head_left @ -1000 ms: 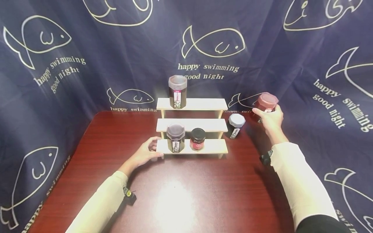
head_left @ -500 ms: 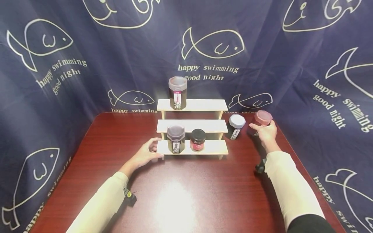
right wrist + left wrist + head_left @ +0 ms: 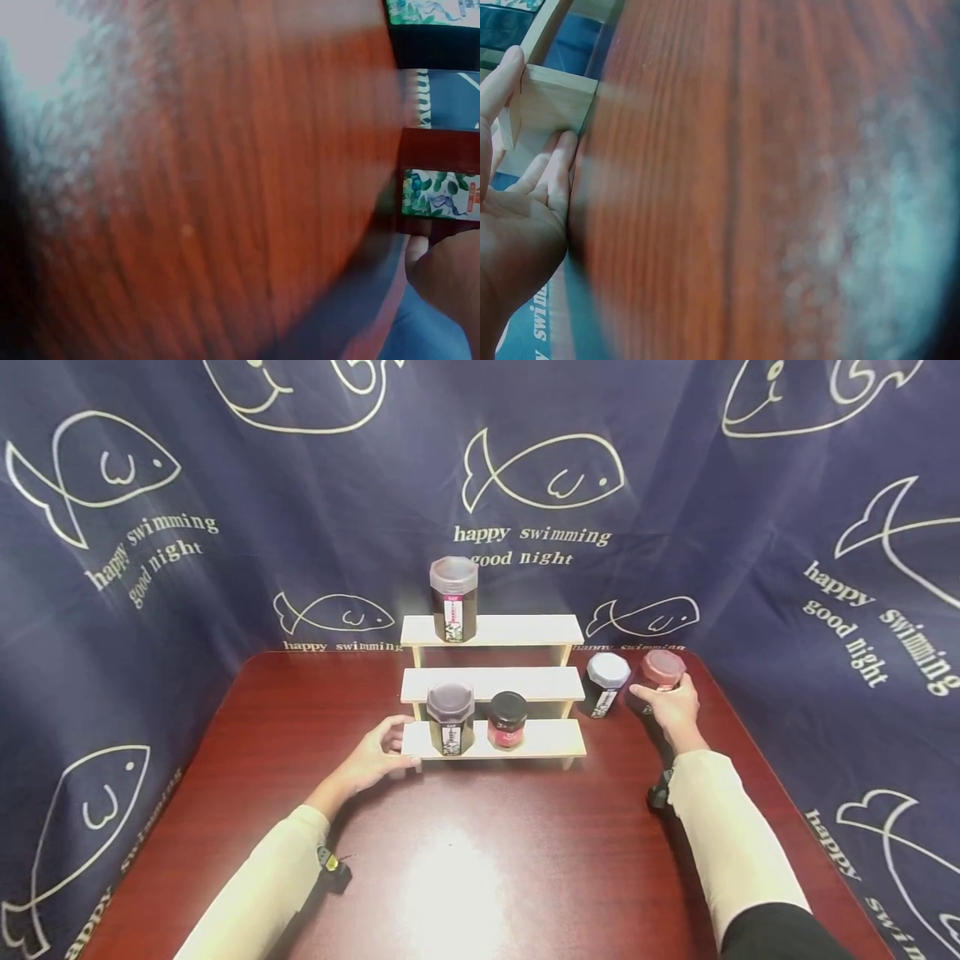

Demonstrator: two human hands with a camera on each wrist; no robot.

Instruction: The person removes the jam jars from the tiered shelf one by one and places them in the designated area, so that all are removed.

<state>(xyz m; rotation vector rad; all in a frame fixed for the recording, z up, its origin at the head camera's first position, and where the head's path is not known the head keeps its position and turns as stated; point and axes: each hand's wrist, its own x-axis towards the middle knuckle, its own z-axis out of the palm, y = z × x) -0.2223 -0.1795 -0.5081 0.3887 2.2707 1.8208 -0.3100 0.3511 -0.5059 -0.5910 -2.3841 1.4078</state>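
In the head view my right hand point(image 3: 678, 714) grips a jar with a reddish octagonal lid point(image 3: 663, 667), thumb on its near left side. Its leafy label point(image 3: 442, 195) shows in the right wrist view, the base at the tabletop. Just left stands a dark jar with a pale lid point(image 3: 608, 670), beside the three-tier wooden display shelf point(image 3: 546, 738). My left hand point(image 3: 375, 753) holds the left end of the lowest tier. In the left wrist view its thumb point(image 3: 504, 82) lies along the step's front, fingers around the end panel point(image 3: 559, 101).
A tall dark jar point(image 3: 454, 602) stands on the top tier. On the bottom tier are a dark purple-lidded jar point(image 3: 451, 718) and a small black-lidded jar point(image 3: 507, 720). The glossy red-brown table point(image 3: 360, 860) meets a blue fish-print curtain point(image 3: 330, 510) behind.
My right hand has lowered the red-lidded jar to the table, then shifted it left toward the pale-lidded jar. The left hand stays at the shelf's end.
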